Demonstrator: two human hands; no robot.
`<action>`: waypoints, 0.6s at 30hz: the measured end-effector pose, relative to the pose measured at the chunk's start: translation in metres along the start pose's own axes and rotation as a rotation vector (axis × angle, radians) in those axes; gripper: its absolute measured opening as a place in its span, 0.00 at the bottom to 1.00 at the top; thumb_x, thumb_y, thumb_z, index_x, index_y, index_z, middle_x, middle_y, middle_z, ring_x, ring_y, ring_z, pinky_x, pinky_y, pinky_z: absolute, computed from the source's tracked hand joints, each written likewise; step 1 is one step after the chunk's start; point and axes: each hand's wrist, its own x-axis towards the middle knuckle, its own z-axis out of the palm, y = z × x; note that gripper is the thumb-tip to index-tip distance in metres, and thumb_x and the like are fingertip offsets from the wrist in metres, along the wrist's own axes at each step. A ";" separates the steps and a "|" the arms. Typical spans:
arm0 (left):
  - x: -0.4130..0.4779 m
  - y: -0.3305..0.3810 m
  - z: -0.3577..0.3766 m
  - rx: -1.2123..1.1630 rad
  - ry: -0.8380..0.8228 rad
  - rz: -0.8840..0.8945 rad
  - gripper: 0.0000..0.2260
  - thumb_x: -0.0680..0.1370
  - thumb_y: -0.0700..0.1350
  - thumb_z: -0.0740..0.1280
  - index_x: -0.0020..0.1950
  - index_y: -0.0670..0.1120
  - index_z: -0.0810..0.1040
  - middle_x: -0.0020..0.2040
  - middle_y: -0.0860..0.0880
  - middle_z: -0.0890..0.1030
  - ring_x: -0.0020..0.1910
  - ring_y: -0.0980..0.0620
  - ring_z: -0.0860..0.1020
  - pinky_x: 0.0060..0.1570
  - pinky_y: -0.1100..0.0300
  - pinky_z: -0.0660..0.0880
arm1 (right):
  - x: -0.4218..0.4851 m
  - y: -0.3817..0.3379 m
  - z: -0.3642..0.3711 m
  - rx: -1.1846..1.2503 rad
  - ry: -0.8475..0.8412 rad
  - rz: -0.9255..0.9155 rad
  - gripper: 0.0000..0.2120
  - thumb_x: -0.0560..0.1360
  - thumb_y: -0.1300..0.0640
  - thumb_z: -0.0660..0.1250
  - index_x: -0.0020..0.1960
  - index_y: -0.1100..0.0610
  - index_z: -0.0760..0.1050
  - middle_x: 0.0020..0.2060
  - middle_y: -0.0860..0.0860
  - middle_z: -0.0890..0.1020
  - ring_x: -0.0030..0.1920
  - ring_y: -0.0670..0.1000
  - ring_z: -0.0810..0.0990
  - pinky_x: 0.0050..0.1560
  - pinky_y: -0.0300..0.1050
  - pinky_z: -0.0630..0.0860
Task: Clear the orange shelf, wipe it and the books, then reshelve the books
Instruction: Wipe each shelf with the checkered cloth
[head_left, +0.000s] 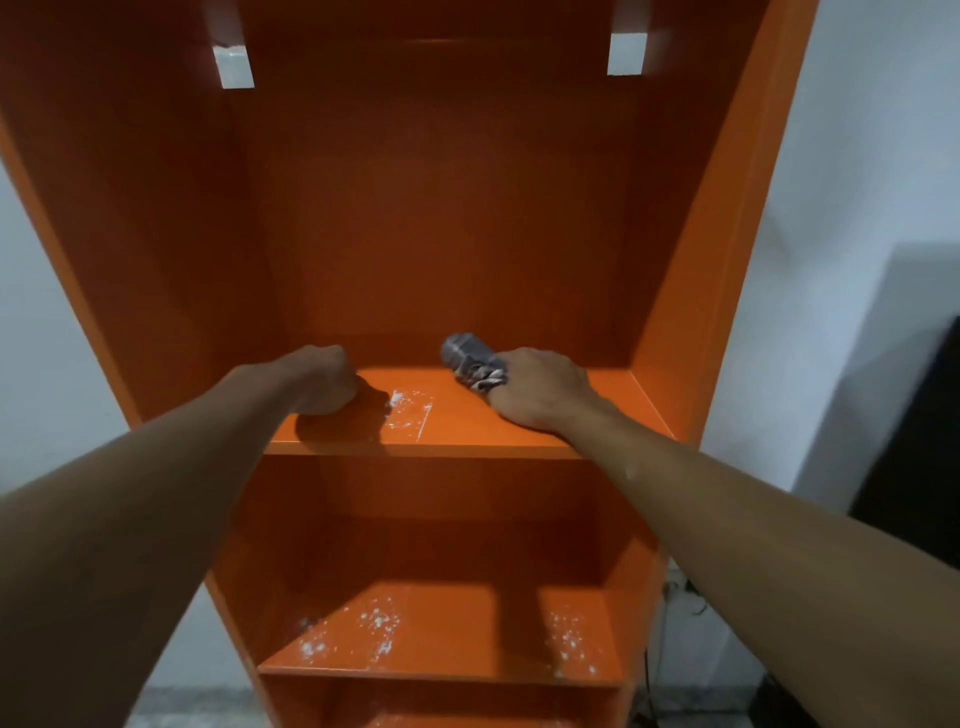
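Note:
The orange shelf (447, 426) stands in front of me with no books on its boards. My right hand (540, 389) rests on the upper board, closed on a grey cloth (470, 358) that sticks out past my fingers toward the back. My left hand (324, 382) is a closed fist resting on the left part of the same board, with nothing visible in it. White dusty smears (408, 410) mark the board between my hands. No books are in view.
The lower board (441, 634) carries white specks and smears. White walls flank the shelf on both sides. A dark object (914, 467) stands at the right, with cables (685, 597) near the floor beside the shelf.

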 end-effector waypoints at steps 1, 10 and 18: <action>0.000 0.000 0.001 0.013 -0.002 -0.006 0.14 0.84 0.50 0.56 0.59 0.45 0.77 0.53 0.44 0.80 0.52 0.46 0.79 0.57 0.51 0.76 | -0.010 -0.009 0.000 0.014 -0.003 -0.054 0.07 0.73 0.44 0.59 0.48 0.42 0.74 0.44 0.46 0.81 0.48 0.57 0.80 0.44 0.47 0.73; -0.006 -0.006 -0.001 0.066 0.008 0.022 0.16 0.83 0.52 0.57 0.64 0.48 0.79 0.59 0.45 0.80 0.50 0.47 0.78 0.50 0.54 0.74 | -0.104 -0.067 0.006 0.203 0.100 -0.489 0.12 0.70 0.56 0.70 0.53 0.45 0.78 0.45 0.45 0.80 0.47 0.54 0.76 0.43 0.46 0.70; -0.005 -0.015 -0.007 0.070 -0.033 0.083 0.14 0.84 0.47 0.55 0.66 0.46 0.75 0.54 0.46 0.78 0.54 0.46 0.78 0.57 0.53 0.76 | -0.020 -0.030 -0.013 0.274 0.282 -0.068 0.13 0.71 0.51 0.72 0.55 0.42 0.79 0.46 0.47 0.86 0.50 0.55 0.83 0.45 0.50 0.79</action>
